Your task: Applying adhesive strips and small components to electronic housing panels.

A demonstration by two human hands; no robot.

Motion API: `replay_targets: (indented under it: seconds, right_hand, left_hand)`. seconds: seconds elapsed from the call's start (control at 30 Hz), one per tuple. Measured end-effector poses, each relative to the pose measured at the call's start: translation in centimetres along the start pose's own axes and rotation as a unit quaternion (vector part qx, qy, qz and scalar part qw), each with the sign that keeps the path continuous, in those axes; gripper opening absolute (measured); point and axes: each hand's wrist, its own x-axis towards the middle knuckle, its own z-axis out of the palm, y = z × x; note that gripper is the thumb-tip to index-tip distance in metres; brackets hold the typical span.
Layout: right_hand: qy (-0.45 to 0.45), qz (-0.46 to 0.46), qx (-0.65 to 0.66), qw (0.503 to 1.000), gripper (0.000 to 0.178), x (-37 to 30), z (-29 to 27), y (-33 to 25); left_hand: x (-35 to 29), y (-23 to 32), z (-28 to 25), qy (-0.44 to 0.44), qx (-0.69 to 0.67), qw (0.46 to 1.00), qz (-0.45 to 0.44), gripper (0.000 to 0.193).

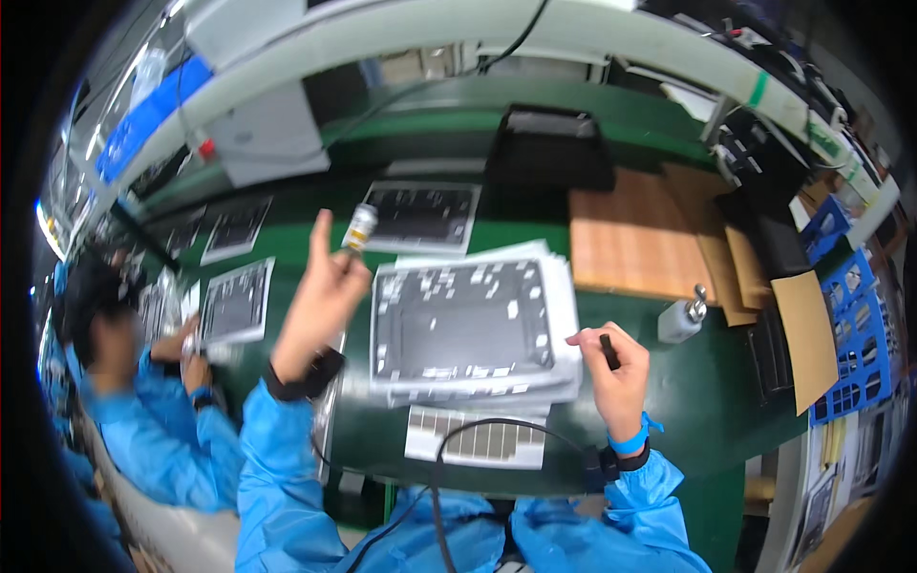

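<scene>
My left hand is raised to the left of a stack of sheets, one finger stretched out. A small white-and-yellow cylinder sticks up from its grip; motion blur hides the kind. My right hand is closed round a thin black pen-like tool at the stack's right edge. The stack's top sheet has a dark printed panel with many small white pieces along its border. Below the stack lies a white sheet with grey-brown rectangular patches.
A silver-topped dispenser bottle stands right of the stack, near a wooden board and a black tray. More printed sheets lie behind and left. A co-worker sits at left. A black cable loops before me.
</scene>
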Motion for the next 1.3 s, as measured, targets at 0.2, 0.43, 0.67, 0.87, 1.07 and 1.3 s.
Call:
replay_targets:
  seconds: [0.2, 0.43, 0.67, 0.87, 1.07, 1.3]
  right_hand:
    - [-0.142, 0.068, 0.199, 0.967, 0.022, -9.2, 8.3, -2.2]
    - [-0.125, 0.106, 0.226, 0.960, 0.012, -12.1, 8.5, -2.0]
    - [-0.241, 0.155, 0.175, 0.942, 0.016, -1.9, 7.0, -3.5]
    - [-0.315, 0.061, 0.002, 0.947, 0.020, 8.5, 10.4, -1.4]
    - [-0.265, 0.020, -0.085, 0.960, 0.020, 9.4, 15.4, 0.8]
    - [-0.226, 0.069, -0.049, 0.970, 0.018, 9.4, 17.9, 1.7]
  left_hand:
    - [-16.9, 1.0, 9.8, -0.109, -0.113, 0.987, -0.028, 0.088]
    - [-19.9, 0.2, 11.9, -0.140, -0.073, 0.987, -0.032, 0.093]
    - [-13.2, -2.1, 6.5, 0.002, 0.286, 0.945, 0.160, 0.067]
    - [-12.7, -7.4, 5.3, -0.032, 0.388, 0.906, 0.167, 0.052]
    - [-12.7, -7.6, 5.2, -0.005, 0.335, 0.928, 0.165, 0.044]
    - [-12.1, -7.9, 5.0, -0.002, 0.300, 0.941, 0.155, 0.043]
